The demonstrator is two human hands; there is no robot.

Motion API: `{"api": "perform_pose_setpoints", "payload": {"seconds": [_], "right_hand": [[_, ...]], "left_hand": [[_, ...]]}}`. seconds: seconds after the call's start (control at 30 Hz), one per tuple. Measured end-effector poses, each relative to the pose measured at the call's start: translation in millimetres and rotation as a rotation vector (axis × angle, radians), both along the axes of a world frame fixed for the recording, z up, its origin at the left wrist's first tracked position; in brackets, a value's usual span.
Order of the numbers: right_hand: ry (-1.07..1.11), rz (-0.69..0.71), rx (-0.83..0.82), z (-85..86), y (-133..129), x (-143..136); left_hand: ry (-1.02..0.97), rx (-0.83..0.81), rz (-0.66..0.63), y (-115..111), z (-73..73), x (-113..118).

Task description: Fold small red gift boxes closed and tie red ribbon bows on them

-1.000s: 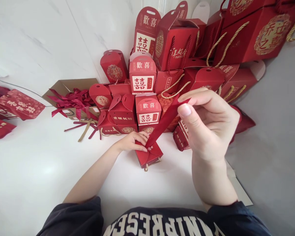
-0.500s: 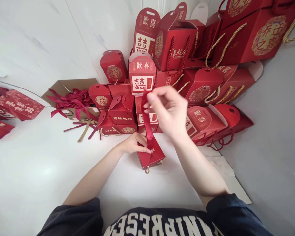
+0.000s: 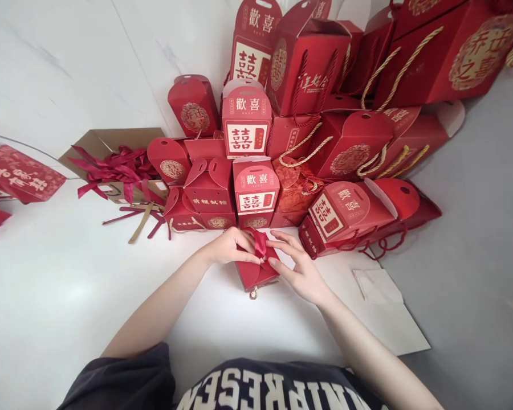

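A small red gift box [image 3: 256, 276] with a folded top and a twisted cord handle stands on the white table in front of me. A dark red ribbon [image 3: 260, 246] lies curved over its top, through the area where the flaps meet. My left hand [image 3: 233, 248] is closed at the left of the top, pinching the ribbon low down near the box. From the right, my right hand [image 3: 299, 267] reaches in with fingers apart. Its fingertips are at the ribbon's edge and its thumb is by the top of the box.
Red gift boxes [image 3: 256, 191] are stacked in several rows behind the work spot and to the right. A cardboard box [image 3: 106, 136] of loose ribbons stands at the back left, with ribbon strips [image 3: 141, 222] before it. Red packages [image 3: 25, 173] lie far left, white paper [image 3: 378, 285] at right.
My right hand has come down from above the box to its right side, its fingers spreading. The ribbon, pulled upright before, is now bent over the top. My left hand stays in place.
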State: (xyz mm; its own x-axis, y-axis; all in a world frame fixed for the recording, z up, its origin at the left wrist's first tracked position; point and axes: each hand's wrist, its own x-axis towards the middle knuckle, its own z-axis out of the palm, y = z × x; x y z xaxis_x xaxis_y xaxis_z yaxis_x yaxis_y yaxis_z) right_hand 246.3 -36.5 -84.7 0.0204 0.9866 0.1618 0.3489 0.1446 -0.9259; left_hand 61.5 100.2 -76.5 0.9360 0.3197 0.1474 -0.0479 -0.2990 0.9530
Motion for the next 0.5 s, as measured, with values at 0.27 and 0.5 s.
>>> {"api": "perform_pose_setpoints", "payload": {"seconds": [0.27,0.5], "right_hand": [[0.468,0.109,-0.184,-0.4,22.4,-12.4],[0.649,-0.064,-0.191,-1.9,25.4,-28.1]], "left_hand": [[0.043,0.022,0.059,-1.5,-1.5,-2.1],[0.022,-0.023,0.02,-1.5,-0.6,-1.6]]}}
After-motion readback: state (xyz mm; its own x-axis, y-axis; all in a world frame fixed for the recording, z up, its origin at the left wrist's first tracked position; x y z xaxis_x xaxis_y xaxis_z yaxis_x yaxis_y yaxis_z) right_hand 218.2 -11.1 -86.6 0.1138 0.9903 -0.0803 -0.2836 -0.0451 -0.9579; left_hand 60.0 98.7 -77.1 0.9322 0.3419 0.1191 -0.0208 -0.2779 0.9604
